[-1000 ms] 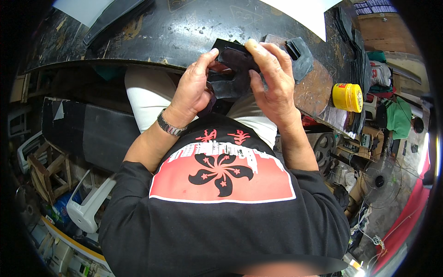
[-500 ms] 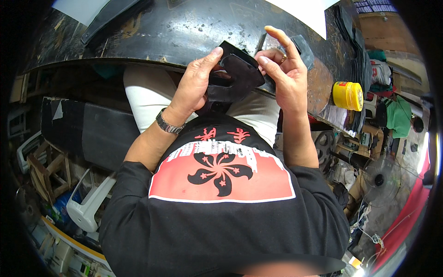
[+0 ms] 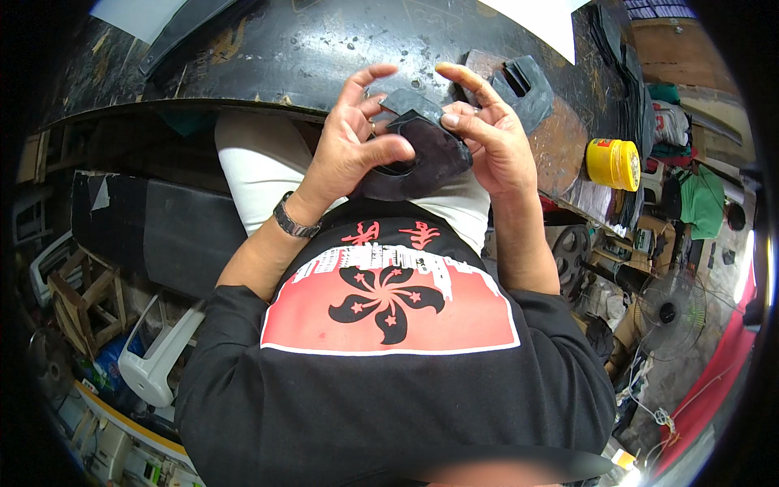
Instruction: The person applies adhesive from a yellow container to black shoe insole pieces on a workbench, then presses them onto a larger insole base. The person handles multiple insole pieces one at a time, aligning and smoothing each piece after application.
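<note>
Head view: right hand holds black piece near red-lettered shirt.

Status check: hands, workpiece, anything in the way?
Right hand pinches dark curved piece. Left hand alongside, index raised, grip unclear. Piece near bench. Yellow jar to the right, apart from both hands.

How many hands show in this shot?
2: the left hand at the left side of the black piece, and the right hand holding its right edge. Some fingers are partly hidden.
</note>
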Demonstrator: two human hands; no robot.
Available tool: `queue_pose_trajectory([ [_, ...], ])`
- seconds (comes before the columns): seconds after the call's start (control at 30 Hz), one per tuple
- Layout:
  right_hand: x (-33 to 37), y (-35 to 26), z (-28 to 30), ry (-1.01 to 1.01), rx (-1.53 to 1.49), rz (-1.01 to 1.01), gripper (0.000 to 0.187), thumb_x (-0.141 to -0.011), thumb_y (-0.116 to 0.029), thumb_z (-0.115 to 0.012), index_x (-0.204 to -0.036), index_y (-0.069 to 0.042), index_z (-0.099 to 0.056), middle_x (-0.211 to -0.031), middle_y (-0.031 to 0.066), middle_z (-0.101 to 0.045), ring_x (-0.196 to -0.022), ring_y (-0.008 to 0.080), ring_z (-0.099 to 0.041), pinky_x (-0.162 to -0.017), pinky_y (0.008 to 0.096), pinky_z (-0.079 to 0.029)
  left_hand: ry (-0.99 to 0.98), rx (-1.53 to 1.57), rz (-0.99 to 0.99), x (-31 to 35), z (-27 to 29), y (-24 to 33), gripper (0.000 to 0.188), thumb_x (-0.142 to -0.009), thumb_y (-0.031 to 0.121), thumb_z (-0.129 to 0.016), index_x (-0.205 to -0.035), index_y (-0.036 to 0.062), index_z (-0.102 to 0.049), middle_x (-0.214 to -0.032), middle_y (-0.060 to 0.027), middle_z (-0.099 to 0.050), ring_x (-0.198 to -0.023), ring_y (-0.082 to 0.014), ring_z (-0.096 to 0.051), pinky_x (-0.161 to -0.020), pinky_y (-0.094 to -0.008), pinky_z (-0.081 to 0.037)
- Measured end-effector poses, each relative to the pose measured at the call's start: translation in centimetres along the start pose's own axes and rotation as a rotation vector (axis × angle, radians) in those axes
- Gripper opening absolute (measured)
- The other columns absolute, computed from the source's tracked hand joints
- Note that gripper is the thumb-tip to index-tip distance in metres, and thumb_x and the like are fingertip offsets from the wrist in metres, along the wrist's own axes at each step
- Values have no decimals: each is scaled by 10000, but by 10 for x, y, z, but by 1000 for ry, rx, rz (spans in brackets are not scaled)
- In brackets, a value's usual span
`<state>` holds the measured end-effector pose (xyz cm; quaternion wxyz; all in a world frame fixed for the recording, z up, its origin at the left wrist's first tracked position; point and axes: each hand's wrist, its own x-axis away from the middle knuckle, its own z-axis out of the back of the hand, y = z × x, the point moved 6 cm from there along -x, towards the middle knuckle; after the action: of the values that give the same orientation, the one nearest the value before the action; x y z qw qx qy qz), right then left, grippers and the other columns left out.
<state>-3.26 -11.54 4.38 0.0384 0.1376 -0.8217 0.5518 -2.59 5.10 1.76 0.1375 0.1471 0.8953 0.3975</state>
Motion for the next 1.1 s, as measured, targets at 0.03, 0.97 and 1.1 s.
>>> queue_pose_trajectory([
  [0.03, 0, 2, 0, 2, -45, -18, 636, -834, 48, -704, -1430, -8, -490, -914, 39, -671, -848, 91, -648, -808, 208, -517, -4, -100, -97, 1, -3, 5, 819, -775, 130, -883, -1442, 56, -413, -1187, -55, -639, -934, -119, -669, -853, -264, -556],
  [0.97, 46, -101, 48, 317, 98, 692, 569, -864, 147, -639, -1395, -23, -525, -1070, 103, -689, -960, 154, -679, -925, 308, -574, -204, -90, 173, -31, 45, 24, 228, -982, 90, -625, -1196, 16, -655, -1141, -108, -707, -1123, -206, -650, -1003, -329, -500],
  [1.1, 50, -102, 57, 362, 124, 699, 555, -872, 145, -638, -1390, -16, -525, -1096, 119, -692, -959, 161, -685, -927, 322, -581, -150, -319, 201, -55, 58, 22, 200, -956, 115, -688, -1136, 28, -680, -1009, -52, -724, -966, -141, -684, -932, -304, -528],
])
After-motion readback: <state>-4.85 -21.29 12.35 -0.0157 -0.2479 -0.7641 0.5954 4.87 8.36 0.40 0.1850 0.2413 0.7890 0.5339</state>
